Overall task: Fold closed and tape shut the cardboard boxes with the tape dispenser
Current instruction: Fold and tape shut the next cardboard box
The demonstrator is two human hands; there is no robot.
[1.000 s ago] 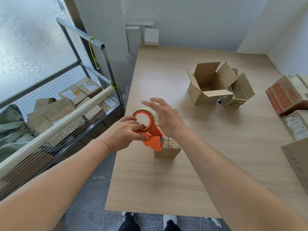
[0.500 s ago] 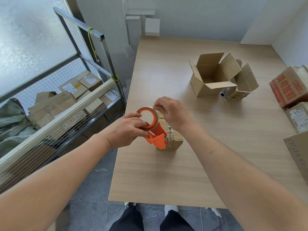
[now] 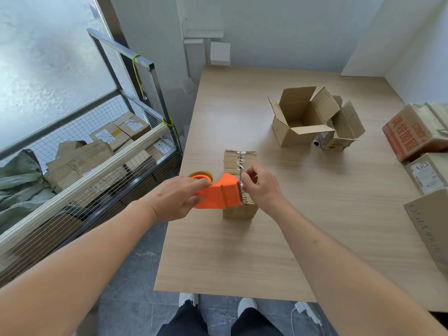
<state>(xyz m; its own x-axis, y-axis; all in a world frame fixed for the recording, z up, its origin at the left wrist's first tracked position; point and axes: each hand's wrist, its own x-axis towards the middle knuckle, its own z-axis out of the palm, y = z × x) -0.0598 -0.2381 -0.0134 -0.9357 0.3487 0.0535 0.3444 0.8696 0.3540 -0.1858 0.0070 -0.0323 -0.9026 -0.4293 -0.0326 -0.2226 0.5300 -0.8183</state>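
A small closed cardboard box (image 3: 232, 161) stands on the wooden table (image 3: 303, 214) near its left edge, with a strip of clear tape along its top seam. My left hand (image 3: 178, 197) grips the orange tape dispenser (image 3: 221, 192) and holds its mouth over the near part of the box. My right hand (image 3: 260, 187) pinches the tape end at the dispenser's cutting edge, just above the box top. Farther back, an open cardboard box (image 3: 297, 117) sits with its flaps up, and a second open box (image 3: 344, 127) leans against it.
A wire-mesh cart (image 3: 101, 151) filled with sealed boxes stands left of the table. More cartons (image 3: 417, 134) are stacked along the table's right edge. A small white object (image 3: 316, 142) lies between the two open boxes. My feet show below the table's near edge.
The dispenser has tipped from upright to lying flat, mouth toward the box. My right hand went from open above it to pinching the tape at the cutter.
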